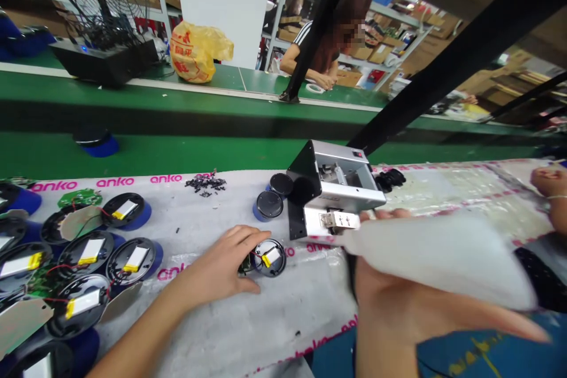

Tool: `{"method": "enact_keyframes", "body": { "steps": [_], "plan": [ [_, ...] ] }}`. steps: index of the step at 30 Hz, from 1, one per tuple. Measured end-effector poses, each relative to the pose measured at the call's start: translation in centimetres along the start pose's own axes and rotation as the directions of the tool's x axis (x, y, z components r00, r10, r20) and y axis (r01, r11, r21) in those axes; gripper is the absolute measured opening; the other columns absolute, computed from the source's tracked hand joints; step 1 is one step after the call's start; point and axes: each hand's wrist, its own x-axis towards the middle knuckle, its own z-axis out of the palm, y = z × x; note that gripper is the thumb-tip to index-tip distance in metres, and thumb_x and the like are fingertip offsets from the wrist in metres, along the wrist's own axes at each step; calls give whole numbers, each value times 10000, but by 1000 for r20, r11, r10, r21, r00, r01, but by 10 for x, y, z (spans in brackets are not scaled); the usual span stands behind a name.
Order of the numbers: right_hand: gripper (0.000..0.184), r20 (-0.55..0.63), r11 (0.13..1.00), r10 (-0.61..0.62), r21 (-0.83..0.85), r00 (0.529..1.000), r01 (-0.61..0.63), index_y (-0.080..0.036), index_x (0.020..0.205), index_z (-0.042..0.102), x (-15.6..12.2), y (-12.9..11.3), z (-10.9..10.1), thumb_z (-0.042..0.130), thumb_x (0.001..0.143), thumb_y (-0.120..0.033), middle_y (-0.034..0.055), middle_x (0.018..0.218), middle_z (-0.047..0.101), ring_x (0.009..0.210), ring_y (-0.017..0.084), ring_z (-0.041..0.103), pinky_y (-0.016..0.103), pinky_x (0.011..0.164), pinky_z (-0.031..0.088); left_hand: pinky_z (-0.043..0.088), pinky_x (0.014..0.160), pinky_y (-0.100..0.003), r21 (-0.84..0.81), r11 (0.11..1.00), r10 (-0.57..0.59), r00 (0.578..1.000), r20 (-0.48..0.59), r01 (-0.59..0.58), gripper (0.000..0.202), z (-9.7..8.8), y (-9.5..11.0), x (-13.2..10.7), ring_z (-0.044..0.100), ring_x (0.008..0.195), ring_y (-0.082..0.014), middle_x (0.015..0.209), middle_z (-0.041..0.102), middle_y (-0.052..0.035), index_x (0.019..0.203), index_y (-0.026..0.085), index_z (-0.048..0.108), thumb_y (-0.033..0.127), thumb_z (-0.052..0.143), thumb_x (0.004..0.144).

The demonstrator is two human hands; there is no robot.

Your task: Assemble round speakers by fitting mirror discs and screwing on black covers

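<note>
A white translucent squeeze bottle (443, 254) with a narrow nozzle lies tilted across my right hand (390, 301). Its fingers curl over the far side while the thumb sticks out to the right; the bottle's base is blurred. My left hand (221, 266) rests on the bench with thumb and fingers spread around the left side of a small round black housing (277, 269). Inside that housing sits a white battery with yellow tape (271, 256). A dark part with some green shows between thumb and fingers, mostly covered; I cannot tell whether they press on it.
A silver-and-black machine (341, 183) stands just beyond the bottle, beside two black-lidded blue cups (269, 205). Several opened housings (133, 260) with batteries crowd the left. Small black pieces (206, 183) lie on the white sheet (199, 319). Another person's hand (549, 182) is at right.
</note>
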Motion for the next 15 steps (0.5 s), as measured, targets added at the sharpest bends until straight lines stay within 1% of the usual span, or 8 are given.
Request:
{"method": "enact_keyframes", "body": {
  "steps": [2,3,4,6,7,9,12,15],
  "plan": [
    [554,173,907,-338,-202,925,369,-356,1270,653,33,-15,-4,439,894,-702,26,1201,661,1034,341,667,478,774,575,394,1112,-438,-11,1000,-19,999,40,19,810,-6,3,-6,439,1325,-287,1435,473,-66,1454,320,431,92,753,747],
    [562,307,726,-521,-331,796,603,-362,1306,641,51,-20,-7,368,929,-677,23,1302,621,1085,371,646,502,784,561,399,1102,-445,-12,999,-30,998,51,30,798,-10,4,-9,440,1315,-284,1427,462,-62,1456,334,429,24,667,759],
    [594,473,512,-568,-439,674,739,-366,1371,590,70,-22,-8,317,943,-675,37,1349,602,1137,403,616,536,835,535,413,1080,-450,-13,999,-37,998,54,38,807,-12,5,-11,456,1290,-279,1411,462,-59,1455,345,430,-26,588,756],
    [590,671,362,-434,-481,601,798,-331,1380,599,108,-17,-9,427,926,-666,96,1266,658,1133,422,611,551,932,481,444,1027,-445,-56,998,-39,999,35,41,813,-17,6,-13,508,1208,-265,1357,488,-55,1443,353,444,-59,512,746],
    [595,825,264,-224,-462,519,847,-326,1451,518,124,-11,-8,448,942,-625,111,1294,641,1103,388,633,514,902,503,454,1004,-437,-101,994,-37,999,10,38,787,-18,6,-13,531,1167,-259,1325,505,-52,1432,349,459,-44,527,754],
    [475,898,255,-86,-398,431,881,-351,1385,585,148,3,-3,550,936,-505,83,1142,714,933,311,701,419,761,547,457,979,-417,-268,963,-46,997,-69,25,711,-19,6,-11,553,1119,-249,1270,528,-45,1382,337,524,12,626,758],
    [357,904,278,-154,-348,399,895,-367,1279,658,148,16,6,570,942,-289,54,1084,738,942,278,709,403,803,554,474,929,-372,-611,792,-140,971,-193,-8,633,-15,5,-5,584,1033,-215,1193,532,-32,1260,306,623,72,775,691],
    [532,808,289,-400,-336,432,896,-343,1371,578,101,14,13,603,891,-115,82,1219,680,1179,321,613,523,1009,467,515,801,-316,-762,646,-213,948,-235,-44,631,-6,5,1,614,863,-154,1127,549,-32,1237,272,596,175,839,662]
  ]
}}
